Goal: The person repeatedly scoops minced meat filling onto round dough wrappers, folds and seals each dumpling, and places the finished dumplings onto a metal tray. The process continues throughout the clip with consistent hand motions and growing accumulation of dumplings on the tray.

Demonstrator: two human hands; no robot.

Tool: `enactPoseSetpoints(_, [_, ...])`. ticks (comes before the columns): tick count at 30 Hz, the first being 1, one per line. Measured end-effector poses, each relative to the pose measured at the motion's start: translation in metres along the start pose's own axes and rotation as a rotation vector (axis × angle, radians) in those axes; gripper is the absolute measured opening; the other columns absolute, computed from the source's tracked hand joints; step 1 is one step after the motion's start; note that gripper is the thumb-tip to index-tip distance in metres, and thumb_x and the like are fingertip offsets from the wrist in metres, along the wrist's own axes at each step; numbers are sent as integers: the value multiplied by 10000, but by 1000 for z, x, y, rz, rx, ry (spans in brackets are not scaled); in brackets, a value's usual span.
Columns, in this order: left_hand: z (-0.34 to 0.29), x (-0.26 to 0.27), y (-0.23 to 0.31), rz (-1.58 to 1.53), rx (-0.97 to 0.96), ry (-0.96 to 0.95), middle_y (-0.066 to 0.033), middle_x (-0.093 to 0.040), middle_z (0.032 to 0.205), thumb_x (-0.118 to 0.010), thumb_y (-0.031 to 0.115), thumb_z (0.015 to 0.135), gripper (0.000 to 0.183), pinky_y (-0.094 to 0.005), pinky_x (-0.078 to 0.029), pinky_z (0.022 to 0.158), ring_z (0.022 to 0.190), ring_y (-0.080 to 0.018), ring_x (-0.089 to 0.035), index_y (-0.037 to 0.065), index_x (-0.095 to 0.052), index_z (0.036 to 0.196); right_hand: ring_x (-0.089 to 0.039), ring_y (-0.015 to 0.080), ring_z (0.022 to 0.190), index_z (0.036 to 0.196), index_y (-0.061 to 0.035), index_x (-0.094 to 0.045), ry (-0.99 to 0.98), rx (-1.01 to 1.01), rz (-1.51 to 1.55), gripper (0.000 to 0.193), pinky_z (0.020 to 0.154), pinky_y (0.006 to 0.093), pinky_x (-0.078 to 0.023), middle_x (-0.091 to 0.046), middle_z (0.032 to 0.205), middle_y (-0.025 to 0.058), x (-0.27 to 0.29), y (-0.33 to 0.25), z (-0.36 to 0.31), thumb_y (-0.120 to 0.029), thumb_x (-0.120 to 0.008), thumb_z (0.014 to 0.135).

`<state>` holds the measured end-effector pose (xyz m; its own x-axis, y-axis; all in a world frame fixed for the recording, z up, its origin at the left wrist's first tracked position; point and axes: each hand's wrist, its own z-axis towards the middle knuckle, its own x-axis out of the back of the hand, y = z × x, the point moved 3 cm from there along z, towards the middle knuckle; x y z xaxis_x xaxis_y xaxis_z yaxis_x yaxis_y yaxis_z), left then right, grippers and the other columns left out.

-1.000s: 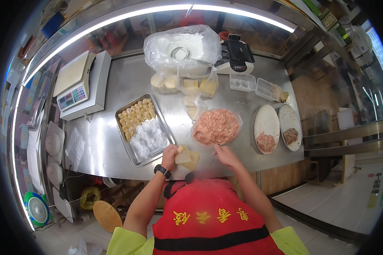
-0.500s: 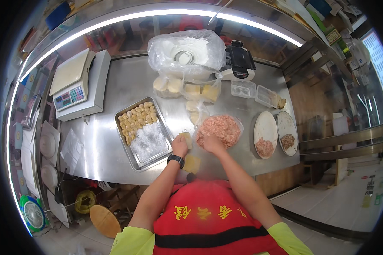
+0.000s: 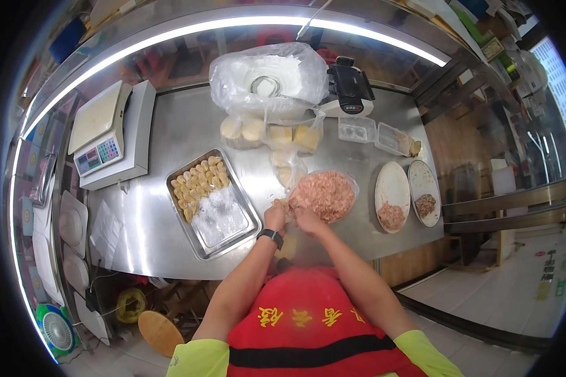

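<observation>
My left hand (image 3: 275,217), with a dark watch on its wrist, pinches a thin yellow dough wrapper (image 3: 287,206) beside the meat. My right hand (image 3: 308,221) has its fingers closed at the near left edge of the minced meat (image 3: 326,193), close against the left hand. What the right fingers hold is hidden. More yellow wrappers (image 3: 287,247) lie at the table's front edge below my hands. Left of them stands a metal tray (image 3: 252,221) with rows of folded dumplings (image 3: 198,183) at its far end and white flour on its bottom.
A bag of flour (image 3: 233,81) with a ring-shaped tool stands at the back, bagged wrapper stacks (image 3: 251,130) before it. A black device (image 3: 351,81), plastic boxes (image 3: 357,130) and two oval plates (image 3: 388,182) with meat are to the right. A scale (image 3: 100,138) sits left.
My left hand has moved right and slightly up with the wrapper, from beside the tray toward my right hand. My right hand has drawn slightly back to the meat's near left edge.
</observation>
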<state>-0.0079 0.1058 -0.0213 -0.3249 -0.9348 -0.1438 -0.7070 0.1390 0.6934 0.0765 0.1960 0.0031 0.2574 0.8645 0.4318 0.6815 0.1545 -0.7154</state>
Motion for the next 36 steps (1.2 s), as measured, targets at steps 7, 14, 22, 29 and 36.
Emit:
enactPoseSetpoints(7, [45, 21, -45, -304, 128, -202, -121, -595, 1009, -358, 309, 1009, 402, -363, -464, 803, 884, -229, -571, -38, -538, 1104, -594, 298, 625, 803, 29, -607, -82, 141, -23, 447, 631, 419, -469, -608, 675, 188, 1, 0, -4, -331, -371, 925])
enactPoseSetpoints(14, [20, 54, -37, -722, 217, -279, -152, -588, 1085, -336, 267, 1011, 382, -419, -466, 902, 983, -279, -579, -47, -479, 1176, -594, 447, 851, 943, -2, -657, 111, 145, -302, 473, 769, 491, -460, -635, 878, 261, -17, -34, -51, -402, -406, 931])
enactPoseSetpoints(22, [-21, 37, 18, -487, 97, -79, -86, -603, 833, -399, 295, 996, 355, -308, -460, 639, 668, -173, -544, -14, -556, 916, -624, 264, 720, 783, 25, -656, 29, 10, -1, 517, 698, 376, -473, -648, 741, 154, 10, 32, -36, -397, -398, 930])
enactPoseSetpoints(29, [33, 28, -53, -106, 88, -75, -91, -587, 748, -450, 321, 967, 398, -335, -438, 612, 644, -169, -532, -16, -602, 819, -612, 257, 762, 907, 52, -634, 126, -94, -79, 452, 705, 379, -467, -640, 827, 199, -12, 54, -1, -316, -376, 948])
enactPoseSetpoints(36, [7, 12, -35, -283, 175, -81, -114, -603, 887, -449, 307, 977, 392, -363, -487, 705, 772, -212, -585, -62, -578, 984, -611, 273, 781, 1066, 77, -574, -85, -293, 211, 445, 741, 391, -466, -642, 861, 196, -24, 53, -3, -300, -364, 955])
